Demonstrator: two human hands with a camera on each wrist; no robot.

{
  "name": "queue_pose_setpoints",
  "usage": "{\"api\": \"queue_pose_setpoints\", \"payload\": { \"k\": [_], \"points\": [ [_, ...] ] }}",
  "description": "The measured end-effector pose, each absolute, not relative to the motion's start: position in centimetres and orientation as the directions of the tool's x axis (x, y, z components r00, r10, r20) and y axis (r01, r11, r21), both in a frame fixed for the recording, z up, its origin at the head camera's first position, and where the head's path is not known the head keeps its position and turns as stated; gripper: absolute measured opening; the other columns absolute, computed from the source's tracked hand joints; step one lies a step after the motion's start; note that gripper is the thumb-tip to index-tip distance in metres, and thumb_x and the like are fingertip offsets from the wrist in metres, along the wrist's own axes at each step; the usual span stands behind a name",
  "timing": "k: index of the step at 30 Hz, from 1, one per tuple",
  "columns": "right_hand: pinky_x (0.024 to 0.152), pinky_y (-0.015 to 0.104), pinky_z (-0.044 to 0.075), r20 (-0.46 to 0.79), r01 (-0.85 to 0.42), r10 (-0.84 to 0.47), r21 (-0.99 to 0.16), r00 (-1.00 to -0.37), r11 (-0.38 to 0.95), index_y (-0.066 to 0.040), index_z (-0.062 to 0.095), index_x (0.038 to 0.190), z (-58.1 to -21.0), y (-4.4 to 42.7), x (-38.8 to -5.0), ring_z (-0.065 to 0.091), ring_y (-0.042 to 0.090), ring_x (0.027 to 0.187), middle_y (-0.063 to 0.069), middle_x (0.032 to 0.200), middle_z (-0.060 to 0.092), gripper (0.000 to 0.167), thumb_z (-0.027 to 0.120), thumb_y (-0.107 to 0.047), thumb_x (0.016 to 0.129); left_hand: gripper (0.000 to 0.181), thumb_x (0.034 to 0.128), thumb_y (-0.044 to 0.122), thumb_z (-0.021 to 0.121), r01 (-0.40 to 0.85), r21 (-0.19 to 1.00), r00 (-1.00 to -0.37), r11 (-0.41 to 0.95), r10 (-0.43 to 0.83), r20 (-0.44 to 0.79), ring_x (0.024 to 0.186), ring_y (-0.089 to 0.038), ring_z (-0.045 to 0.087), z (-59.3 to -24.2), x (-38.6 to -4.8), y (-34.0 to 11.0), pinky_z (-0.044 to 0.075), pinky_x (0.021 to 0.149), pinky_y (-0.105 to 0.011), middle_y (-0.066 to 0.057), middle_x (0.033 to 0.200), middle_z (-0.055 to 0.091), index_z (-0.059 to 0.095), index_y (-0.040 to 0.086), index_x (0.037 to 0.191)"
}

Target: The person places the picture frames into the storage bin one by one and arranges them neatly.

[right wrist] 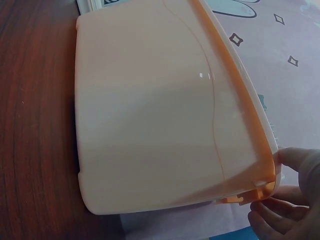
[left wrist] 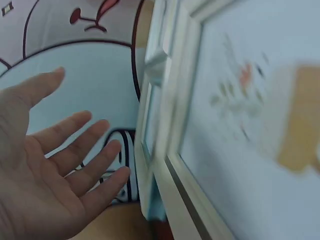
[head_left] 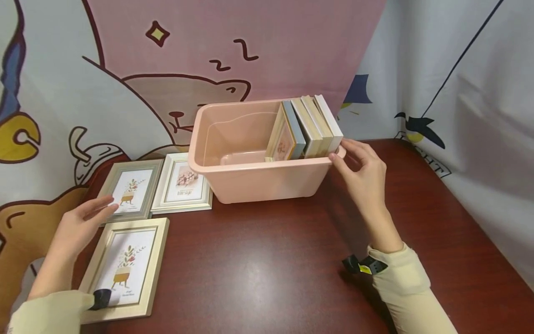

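A pink plastic bin (head_left: 271, 183) stands at the back of the table. Several picture frames (head_left: 319, 125) lean upright in its right end, one with a blue-grey edge. My right hand (head_left: 367, 181) holds the bin's right front rim corner; in the right wrist view its thumb and fingers pinch that rim (right wrist: 267, 170). My left hand (left wrist: 70, 165), fingers spread and holding nothing, hovers over the left edge of a grey-green picture frame (head_left: 156, 188). Beside that lies a white picture frame (head_left: 204, 202) with a flower print. Nearer me, a cream picture frame (head_left: 156, 269) lies under my left sleeve.
The dark red wooden table (head_left: 258, 260) ends along a slanting right edge. A cartoon-printed cloth (head_left: 292, 51) hangs right behind the bin and down the left side. Black straps (head_left: 363, 265) sit on both wrists.
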State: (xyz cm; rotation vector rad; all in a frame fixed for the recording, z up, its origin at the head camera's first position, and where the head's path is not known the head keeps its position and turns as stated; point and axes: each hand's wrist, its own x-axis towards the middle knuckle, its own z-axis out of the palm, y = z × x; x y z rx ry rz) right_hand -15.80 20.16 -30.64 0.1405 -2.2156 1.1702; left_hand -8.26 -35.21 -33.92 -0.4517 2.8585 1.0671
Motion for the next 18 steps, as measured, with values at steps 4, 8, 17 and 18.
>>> {"api": "queue_pose_setpoints", "payload": {
  "k": [4,8,17,18],
  "points": [
    [0.091,0.003,0.047,0.576,-0.369,0.184,-0.705,-0.797,0.606,-0.005,0.070,0.124,-30.6,20.2,-15.8,0.067,0.021,0.114,0.009,0.122,0.071,0.041,0.079,-0.019,0.086,0.081,0.0991,0.056,0.048,-0.357,0.591,-0.932,0.723,-0.234,-0.277,0.131,-0.059,0.037,-34.7,-7.6,-36.8,0.040,0.093,-0.071,-0.041,0.151,0.031,0.031,-0.001,0.154],
    [0.090,0.003,0.045,0.581,-0.372,0.182,-0.699,-0.793,0.611,-0.005,0.071,0.124,-30.7,20.2,-15.9,0.066,0.021,0.114,0.009,0.122,0.071,0.041,0.079,-0.019,0.086,0.083,0.0982,0.052,0.054,-0.355,0.555,-0.920,0.752,-0.176,-0.350,0.099,-0.026,0.063,-35.3,-7.4,-38.4,0.055,0.080,-0.039,-0.042,0.143,0.039,0.028,-0.005,0.153],
    [0.090,0.003,0.041,0.592,-0.378,0.174,-0.685,-0.787,0.623,-0.004,0.071,0.123,-30.6,20.2,-15.8,0.065,0.024,0.117,0.011,0.123,0.071,0.041,0.079,-0.019,0.086,0.091,0.0930,0.033,0.070,-0.268,0.535,-0.904,0.801,-0.018,-0.427,0.095,-0.028,0.067,-36.4,-6.5,-40.0,0.062,0.077,-0.043,-0.045,0.131,0.042,0.017,-0.014,0.151],
    [0.090,0.004,0.041,0.595,-0.381,0.173,-0.684,-0.785,0.623,-0.004,0.071,0.123,-30.6,20.2,-15.9,0.064,0.024,0.117,0.012,0.122,0.071,0.041,0.079,-0.019,0.086,0.092,0.0928,0.031,0.071,-0.259,0.544,-0.901,0.798,0.004,-0.435,0.096,-0.029,0.067,-36.5,-6.4,-40.0,0.063,0.078,-0.043,-0.045,0.130,0.040,0.015,-0.014,0.151]
  ]
}}
